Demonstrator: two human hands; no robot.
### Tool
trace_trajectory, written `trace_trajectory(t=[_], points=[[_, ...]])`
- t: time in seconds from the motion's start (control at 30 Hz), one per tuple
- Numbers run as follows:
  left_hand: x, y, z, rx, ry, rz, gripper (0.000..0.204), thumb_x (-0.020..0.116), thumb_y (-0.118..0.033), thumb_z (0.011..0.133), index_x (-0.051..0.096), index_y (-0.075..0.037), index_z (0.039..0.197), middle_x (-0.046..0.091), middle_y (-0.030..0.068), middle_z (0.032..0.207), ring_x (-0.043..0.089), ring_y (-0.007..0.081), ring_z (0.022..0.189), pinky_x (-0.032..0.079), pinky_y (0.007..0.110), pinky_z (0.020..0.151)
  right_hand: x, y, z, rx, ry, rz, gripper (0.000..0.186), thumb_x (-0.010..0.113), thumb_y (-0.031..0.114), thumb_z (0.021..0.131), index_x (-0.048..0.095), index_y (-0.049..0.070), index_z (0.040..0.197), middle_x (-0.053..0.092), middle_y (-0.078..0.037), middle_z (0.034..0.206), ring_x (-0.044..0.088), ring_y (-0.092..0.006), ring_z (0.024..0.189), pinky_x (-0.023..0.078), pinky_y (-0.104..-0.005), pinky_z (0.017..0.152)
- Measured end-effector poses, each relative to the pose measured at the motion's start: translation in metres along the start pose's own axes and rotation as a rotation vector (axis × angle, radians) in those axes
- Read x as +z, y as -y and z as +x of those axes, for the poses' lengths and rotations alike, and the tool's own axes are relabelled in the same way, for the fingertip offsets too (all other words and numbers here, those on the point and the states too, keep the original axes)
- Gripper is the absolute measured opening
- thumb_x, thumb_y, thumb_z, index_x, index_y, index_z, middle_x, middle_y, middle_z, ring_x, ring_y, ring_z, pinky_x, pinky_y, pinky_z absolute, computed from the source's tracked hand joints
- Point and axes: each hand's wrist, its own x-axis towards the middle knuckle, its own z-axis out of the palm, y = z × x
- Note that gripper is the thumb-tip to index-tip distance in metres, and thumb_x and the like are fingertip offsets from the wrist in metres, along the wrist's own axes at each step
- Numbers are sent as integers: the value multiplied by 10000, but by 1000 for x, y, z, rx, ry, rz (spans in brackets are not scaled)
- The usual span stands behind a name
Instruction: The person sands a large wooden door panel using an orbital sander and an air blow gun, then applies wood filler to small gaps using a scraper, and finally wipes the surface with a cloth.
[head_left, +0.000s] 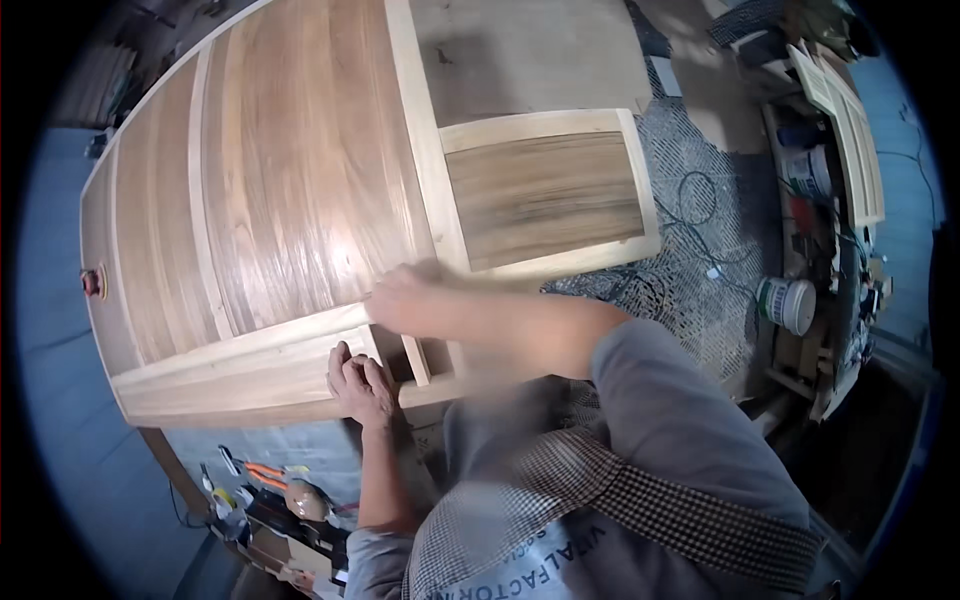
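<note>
A large wooden furniture piece [290,190] with brown panels and pale framing lies in front of me. Along its near side runs a pale wood board [240,365]. At the right end of that board, my left hand [362,388] has its fingers bent over the wood. Beside it is a dark opening with a narrow pale wood strip [416,360] across it. My right hand [405,298] reaches over from the right and lies on the piece's near top edge, just above the opening. Its fingers are blurred and partly hidden, so what they may hold does not show.
A smaller framed panel section [548,195] juts out at the right. Cables [690,215] trail over the patterned floor mat. White buckets [787,305] stand by a cluttered shelf at far right. Orange-handled pliers [265,474] and other tools lie below the near left edge.
</note>
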Motion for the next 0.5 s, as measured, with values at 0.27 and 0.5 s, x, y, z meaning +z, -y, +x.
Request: trace_trajectory(t=[0.27, 0.5], points=[[-8, 2, 2, -14, 5, -7, 87, 532, -145, 758, 551, -60, 756, 523, 147, 1110, 484, 310, 1013, 363, 405, 877, -80, -41, -141, 169, -95, -52, 325, 553, 143, 698, 589, 182, 1019, 549, 20, 670, 573, -154, 663, 423, -305, 576], [-3, 5, -2, -14, -24, -39, 89, 515, -119, 756, 552, -54, 707, 528, 150, 1105, 486, 317, 1020, 364, 413, 869, -66, -43, -150, 208, -67, -26, 359, 540, 124, 713, 575, 199, 1062, 554, -13, 721, 565, -188, 691, 420, -322, 617]])
